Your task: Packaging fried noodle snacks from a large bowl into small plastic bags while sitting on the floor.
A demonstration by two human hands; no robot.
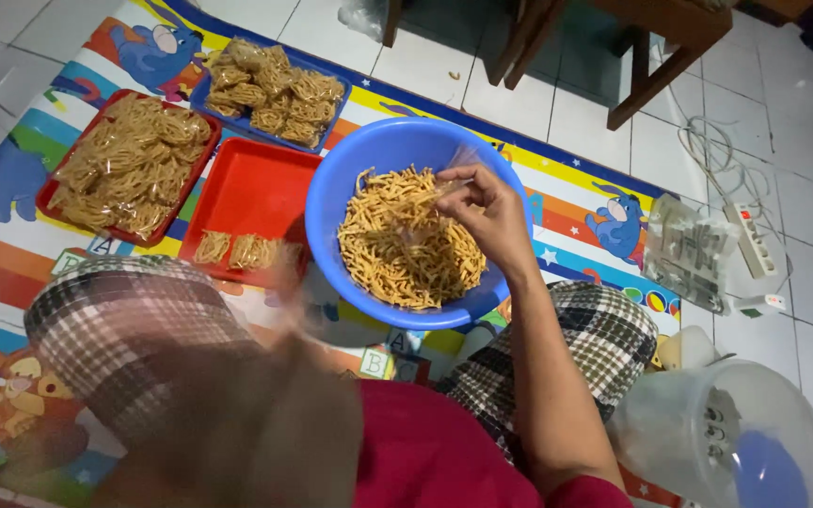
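A blue plastic bowl (331,202) full of thin yellow-orange snack sticks (397,254) stands on the colourful play mat in front of my crossed legs. My right hand (489,214) hovers over the bowl's right side, fingers pinched on a small clear plastic bag (452,179) that hangs among the sticks. My left hand (286,277) is a motion blur at the bowl's left rim, over the near edge of a red tray; what it holds is unreadable.
A red tray (256,188) carries a few filled bags. Another red tray (129,165) and a blue tray (270,89) behind it are piled with filled bags. At right lie a stack of empty bags (689,252), a power strip (750,240) and a fan (741,437). Wooden furniture legs (646,80) stand behind.
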